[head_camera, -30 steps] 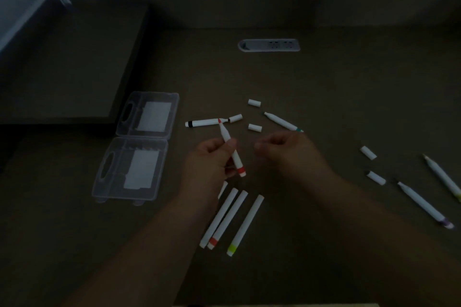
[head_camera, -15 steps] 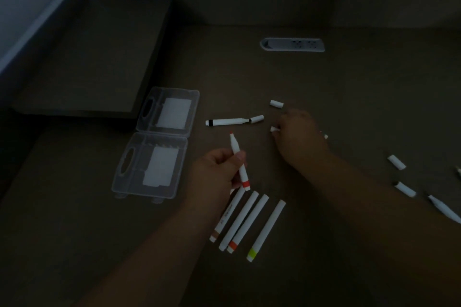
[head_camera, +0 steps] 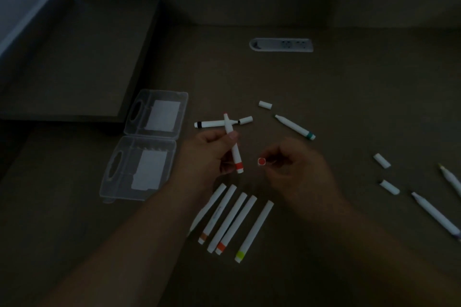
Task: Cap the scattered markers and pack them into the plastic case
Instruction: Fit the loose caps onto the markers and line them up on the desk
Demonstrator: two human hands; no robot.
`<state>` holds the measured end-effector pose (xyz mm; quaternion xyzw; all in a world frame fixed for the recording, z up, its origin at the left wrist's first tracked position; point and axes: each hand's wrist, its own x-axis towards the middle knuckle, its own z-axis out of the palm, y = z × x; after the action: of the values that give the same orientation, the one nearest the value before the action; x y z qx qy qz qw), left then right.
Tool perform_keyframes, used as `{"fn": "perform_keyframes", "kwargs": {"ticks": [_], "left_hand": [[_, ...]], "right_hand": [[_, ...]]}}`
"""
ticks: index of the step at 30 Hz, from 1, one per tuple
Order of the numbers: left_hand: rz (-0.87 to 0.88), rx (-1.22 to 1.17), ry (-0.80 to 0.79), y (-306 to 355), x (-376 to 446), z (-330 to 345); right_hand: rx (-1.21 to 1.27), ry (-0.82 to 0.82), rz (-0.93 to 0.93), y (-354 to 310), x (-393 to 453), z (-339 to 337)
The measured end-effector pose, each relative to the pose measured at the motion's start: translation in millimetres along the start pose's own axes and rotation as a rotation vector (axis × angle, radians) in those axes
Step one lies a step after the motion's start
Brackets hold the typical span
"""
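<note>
From the head camera, in dim light, we look down on a brown desk (head_camera: pixel 349 107) where a marker set lies half sorted. Our left hand (head_camera: pixel 212 154) pinches an uncapped red marker (head_camera: pixel 233 144) between thumb and fingers, red tip pointing away from us, red band at the near end. Our right hand (head_camera: pixel 296 167) holds a small cap (head_camera: pixel 261 161) at its fingertips, the cap's red end turned toward the marker and a short gap between the two.

The clear plastic case (head_camera: pixel 147 147) lies open and flat to the left of our hands, both halves showing a white label; no markers are inside it. Just in front of our wrists, five capped markers (head_camera: pixel 232 222) lie side by side in a slanted row, with brown, orange and yellow-green bands visible at their near ends.

Beyond the left hand, a black-banded marker (head_camera: pixel 214 123) lies crosswise with a loose cap (head_camera: pixel 245 120) at its tip. A second cap (head_camera: pixel 265 104) lies farther back, and a green-banded marker (head_camera: pixel 294 126) lies uncapped beside it. At the right, two more caps (head_camera: pixel 381 160) (head_camera: pixel 389 187) lie near two uncapped markers (head_camera: pixel 434 214) (head_camera: pixel 451 179) at the frame edge.

A power socket strip (head_camera: pixel 281 44) is set into the desk at the back.
</note>
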<state>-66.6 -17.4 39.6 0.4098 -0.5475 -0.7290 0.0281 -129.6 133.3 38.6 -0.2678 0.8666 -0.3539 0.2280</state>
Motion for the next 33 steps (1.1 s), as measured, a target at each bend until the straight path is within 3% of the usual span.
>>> {"fn": "perform_keyframes", "kwargs": {"ticks": [17, 21, 27, 33], "left_hand": [[-0.021, -0.006, -0.087, -8, -3, 11], [0.147, 0.283, -0.065, -15, -9, 9], [0.429, 0.832, -0.080, -20, -17, 12], [0.532, 0.875, -0.097, -30, -15, 13]], "right_hand": [[0.031, 0.047, -0.035, 14, -11, -5], [0.069, 0.101, -0.023, 13, -12, -9], [0.381, 0.255, -0.001, -3, -14, -33], [0.459, 0.292, -0.079, -11, -11, -34]]}}
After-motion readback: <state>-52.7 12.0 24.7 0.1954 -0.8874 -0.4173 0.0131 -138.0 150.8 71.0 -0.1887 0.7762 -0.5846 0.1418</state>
